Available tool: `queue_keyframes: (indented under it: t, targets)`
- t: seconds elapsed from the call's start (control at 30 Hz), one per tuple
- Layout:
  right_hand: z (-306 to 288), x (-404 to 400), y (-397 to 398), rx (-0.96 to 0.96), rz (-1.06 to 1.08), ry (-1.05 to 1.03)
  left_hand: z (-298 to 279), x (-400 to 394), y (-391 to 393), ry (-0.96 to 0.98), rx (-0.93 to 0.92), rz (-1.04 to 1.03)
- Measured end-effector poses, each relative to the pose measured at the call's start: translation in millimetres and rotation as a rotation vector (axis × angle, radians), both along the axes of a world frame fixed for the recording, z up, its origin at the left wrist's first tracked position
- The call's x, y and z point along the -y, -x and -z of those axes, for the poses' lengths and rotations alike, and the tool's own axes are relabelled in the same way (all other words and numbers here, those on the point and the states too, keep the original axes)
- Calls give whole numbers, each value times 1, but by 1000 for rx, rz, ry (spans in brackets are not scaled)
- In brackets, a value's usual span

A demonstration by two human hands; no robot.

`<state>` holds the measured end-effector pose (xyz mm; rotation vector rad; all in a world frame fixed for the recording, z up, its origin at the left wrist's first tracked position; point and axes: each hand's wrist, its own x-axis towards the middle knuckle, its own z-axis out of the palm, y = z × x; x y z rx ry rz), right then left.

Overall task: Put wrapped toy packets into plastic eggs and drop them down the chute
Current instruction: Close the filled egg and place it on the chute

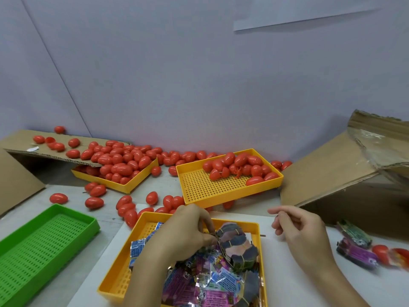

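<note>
A yellow tray (117, 282) in front of me holds several wrapped toy packets (212, 282) in blue and purple foil. My left hand (188, 233) reaches into this tray and its curled fingers pinch a stacked bundle of packets (238, 245) tied with rubber bands. My right hand (298, 229) hovers just right of the tray, fingers loosely curled, with nothing plainly held. Red plastic eggs (124, 209) lie loose on the table beyond the tray. More red eggs (239, 166) sit in a far yellow tray (212, 191).
Another yellow tray (130, 185) heaped with eggs sits half under a cardboard flap (22, 145) at the back left. A green tray (44, 242) lies at the left. A sloping cardboard box (332, 169) stands at the right, with loose packets (356, 253) and an egg (381, 251) before it.
</note>
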<state>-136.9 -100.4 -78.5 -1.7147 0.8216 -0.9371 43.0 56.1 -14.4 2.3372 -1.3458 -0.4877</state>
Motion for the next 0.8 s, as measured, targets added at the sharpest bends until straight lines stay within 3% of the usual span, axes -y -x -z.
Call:
queue_keyframes:
  t: [0.23, 0.5, 0.57, 0.67, 0.8]
  targets:
    - [1, 0, 0, 1, -3, 7, 5, 3, 1, 15, 28, -40]
    - [2, 1, 0, 14, -12, 5, -6, -3, -6, 329, 26, -235]
    - [2, 1, 1, 20, -11, 3, -12, -5, -4, 481, -56, -261]
    - [2, -1, 1, 42, -13, -5, -18, 3, 11, 676, -326, -275]
    - [0, -2, 0, 60, -41, -9, -13, 28, 40, 683, -554, -266]
